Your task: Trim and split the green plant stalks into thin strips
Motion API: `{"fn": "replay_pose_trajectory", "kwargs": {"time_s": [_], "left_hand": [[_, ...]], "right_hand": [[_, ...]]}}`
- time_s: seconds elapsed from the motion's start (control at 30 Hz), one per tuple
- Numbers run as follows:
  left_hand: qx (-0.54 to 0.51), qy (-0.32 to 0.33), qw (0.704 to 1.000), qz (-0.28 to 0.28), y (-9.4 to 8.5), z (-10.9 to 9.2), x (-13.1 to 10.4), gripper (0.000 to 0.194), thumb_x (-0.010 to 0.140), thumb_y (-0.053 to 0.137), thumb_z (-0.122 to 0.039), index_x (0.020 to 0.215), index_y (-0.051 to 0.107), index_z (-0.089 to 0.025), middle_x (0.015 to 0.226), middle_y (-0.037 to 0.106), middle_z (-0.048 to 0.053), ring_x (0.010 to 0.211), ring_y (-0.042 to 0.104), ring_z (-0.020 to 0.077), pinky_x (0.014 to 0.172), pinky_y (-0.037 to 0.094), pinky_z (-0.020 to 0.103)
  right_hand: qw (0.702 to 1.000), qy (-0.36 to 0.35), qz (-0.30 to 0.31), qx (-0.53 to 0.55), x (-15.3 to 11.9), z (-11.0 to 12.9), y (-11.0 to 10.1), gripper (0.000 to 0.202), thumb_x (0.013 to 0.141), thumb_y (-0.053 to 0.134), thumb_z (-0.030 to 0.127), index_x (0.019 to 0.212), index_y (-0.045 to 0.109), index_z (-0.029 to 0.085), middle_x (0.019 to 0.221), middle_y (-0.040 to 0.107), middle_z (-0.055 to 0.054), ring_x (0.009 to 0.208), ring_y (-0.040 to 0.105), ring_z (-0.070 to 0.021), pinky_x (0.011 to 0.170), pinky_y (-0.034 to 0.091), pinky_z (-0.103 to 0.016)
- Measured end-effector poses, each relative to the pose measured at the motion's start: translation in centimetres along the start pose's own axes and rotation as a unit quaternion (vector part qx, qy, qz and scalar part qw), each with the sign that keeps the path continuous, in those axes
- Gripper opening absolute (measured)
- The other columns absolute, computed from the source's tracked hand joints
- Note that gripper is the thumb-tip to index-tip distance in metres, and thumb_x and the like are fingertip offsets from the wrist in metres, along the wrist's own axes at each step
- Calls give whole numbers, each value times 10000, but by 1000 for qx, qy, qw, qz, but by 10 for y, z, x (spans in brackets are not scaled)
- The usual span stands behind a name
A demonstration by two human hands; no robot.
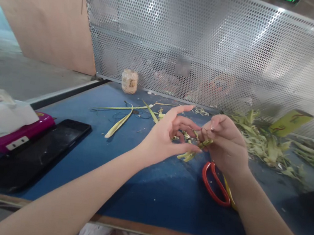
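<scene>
Over the middle of the blue table, my left hand (169, 129) is open, its fingers curved and thumb spread apart from them. Its fingertips reach close to my right hand (226, 144), whose fingers are pinched together on a pale green leaf strip (188, 155). Part of the strip is hidden behind the fingers of both hands. Scissors with red handle loops (214, 187) lie under my right wrist. Several long leaf pieces, among them a pale leaf blade (118, 125), lie left of my hands.
A pile of leaf strips (269, 147) and a yellow-green can (290, 122) are at the right. A woven straw-coloured cylinder (129, 81) stands near the perforated metal screen (162, 36). A black phone (31, 154) and a magenta box (11, 132) with white tissue occupy the left.
</scene>
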State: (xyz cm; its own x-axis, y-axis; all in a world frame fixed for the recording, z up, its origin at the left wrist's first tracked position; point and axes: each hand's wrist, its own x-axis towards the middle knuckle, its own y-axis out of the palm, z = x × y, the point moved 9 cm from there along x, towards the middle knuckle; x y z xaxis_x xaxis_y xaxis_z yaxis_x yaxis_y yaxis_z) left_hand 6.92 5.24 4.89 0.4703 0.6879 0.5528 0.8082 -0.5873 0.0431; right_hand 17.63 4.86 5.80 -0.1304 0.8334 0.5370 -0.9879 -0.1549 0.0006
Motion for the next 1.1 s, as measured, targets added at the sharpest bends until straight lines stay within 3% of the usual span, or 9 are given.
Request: {"fn": "replay_pose_trajectory", "kwargs": {"time_s": [0.43, 0.6, 0.77, 0.9, 1.1], "left_hand": [[-106, -50, 992, -56, 0, 17, -1, 787, 642, 698, -95, 1301, 282, -204, 714, 668, -22, 730, 645, 137, 763, 491, 290], [-187, -83, 975, -86, -2, 25, 0, 635, 642, 684, -50, 1197, 392, -145, 654, 672, -23, 586, 602, 80, 582, 461, 188], [-320, -152, 929, -104, 4, 41, -7, 407, 679, 646, -36, 1041, 482, -122, 641, 668, -8, 515, 557, 50, 494, 428, 152], [-380, -216, 896, -74, 19, 52, -15, 328, 666, 666, -48, 938, 510, -140, 656, 677, 16, 475, 547, 51, 421, 400, 136], [-414, -270, 869, 18, 46, 52, -23, 302, 618, 704, -39, 813, 491, -125, 641, 687, 67, 465, 575, 75, 383, 378, 129]], "right_hand": [[999, 29, 13, 42, -1, -9, 3, 166, 700, 608, 180, 740, 448, 195, 603, 513, 36, 490, 450, -79, 395, 340, -190], [995, 40, 27, 88, -1, -11, 6, 147, 717, 598, 143, 752, 463, 191, 609, 527, 38, 477, 435, -69, 406, 332, -184], [986, 72, 62, 140, -3, -12, 11, 151, 716, 605, 131, 751, 471, 190, 604, 527, 39, 463, 399, -60, 424, 325, -185], [973, 114, 143, 144, -8, -11, 17, 121, 745, 576, 110, 760, 486, 188, 642, 545, 19, 492, 419, -69, 446, 331, -193], [953, 76, 256, 145, -18, 1, 21, 82, 775, 560, 118, 767, 511, 183, 609, 487, 26, 544, 467, -86, 523, 399, -224]]}}
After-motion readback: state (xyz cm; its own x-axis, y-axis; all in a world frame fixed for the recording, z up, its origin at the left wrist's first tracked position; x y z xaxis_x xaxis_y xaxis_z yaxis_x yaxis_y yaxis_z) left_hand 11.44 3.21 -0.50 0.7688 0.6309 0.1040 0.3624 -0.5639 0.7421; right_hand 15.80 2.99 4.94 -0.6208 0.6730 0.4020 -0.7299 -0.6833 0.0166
